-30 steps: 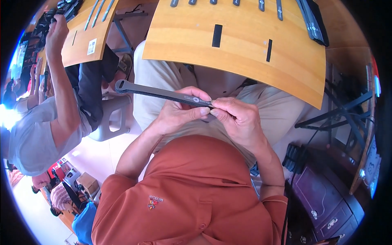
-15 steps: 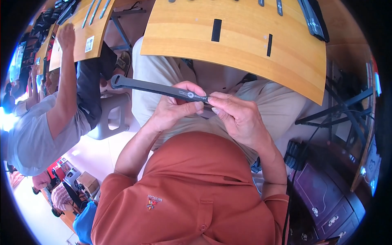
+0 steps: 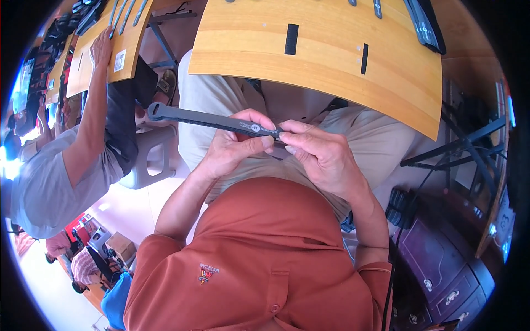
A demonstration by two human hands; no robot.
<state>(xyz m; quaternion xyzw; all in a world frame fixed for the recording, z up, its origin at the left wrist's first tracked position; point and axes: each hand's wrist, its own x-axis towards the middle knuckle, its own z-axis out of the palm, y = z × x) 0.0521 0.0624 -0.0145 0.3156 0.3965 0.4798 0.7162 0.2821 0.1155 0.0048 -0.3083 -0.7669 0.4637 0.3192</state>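
A long dark grey cable strap (image 3: 201,117) stretches across above my lap, its rounded end with a slot out to the left. My left hand (image 3: 234,144) grips the strap near its right part, thumb in front and fingers behind. At the strap's right end, my right hand (image 3: 317,151) pinches the tip between thumb and fingers, close beside the left thumb. Both hands are held just short of the table's near edge. Exactly what lies between the right fingertips is partly hidden.
Two black strips, a wider one (image 3: 291,39) and a narrower one (image 3: 364,58), lie on the wooden table (image 3: 326,71). A stack of dark straps (image 3: 422,27) sits at its far right. A co-worker's hand (image 3: 100,48) rests at another table on the left. Purple drawers (image 3: 441,270) stand at right.
My hands and the strap stay nearly in place, with the strap shifted slightly left. The co-worker's hand at the left has moved farther over that table, toward the strips there.
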